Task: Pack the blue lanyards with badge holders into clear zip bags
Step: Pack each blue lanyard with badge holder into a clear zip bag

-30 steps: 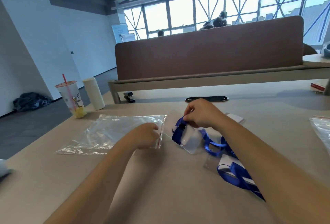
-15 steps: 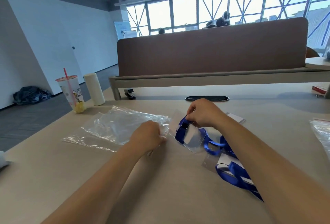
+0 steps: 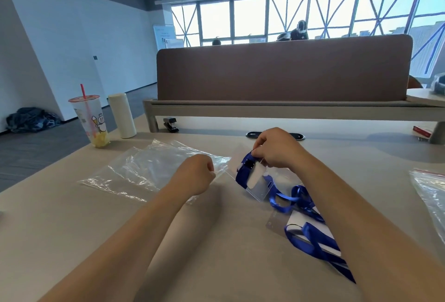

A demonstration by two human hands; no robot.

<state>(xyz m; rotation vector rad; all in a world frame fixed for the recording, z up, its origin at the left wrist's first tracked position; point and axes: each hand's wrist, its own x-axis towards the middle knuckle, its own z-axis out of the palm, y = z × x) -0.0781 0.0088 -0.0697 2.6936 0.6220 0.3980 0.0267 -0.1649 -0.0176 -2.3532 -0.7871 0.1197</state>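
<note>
A clear zip bag (image 3: 154, 169) lies crumpled on the beige table (image 3: 216, 253), its mouth facing right. My left hand (image 3: 196, 174) pinches the bag's open edge. Just right of it, my right hand (image 3: 277, 149) grips the top of a blue lanyard with a clear badge holder (image 3: 255, 177), held slightly above the table with the holder hanging toward the bag's mouth. The lanyard's ribbon trails down to the right. A second blue lanyard with badge holder (image 3: 310, 234) lies on the table under my right forearm.
More clear zip bags (image 3: 431, 188) with a red seal lie at the right edge. A drink cup with a red straw (image 3: 90, 121) and a white cylinder (image 3: 122, 115) stand at back left. A stapler (image 3: 170, 124) and a brown divider (image 3: 284, 68) are behind.
The bag's far part has lifted and crumpled as my left hand holds its edge. My right hand has brought the lanyard and holder slightly closer to the bag's mouth.
</note>
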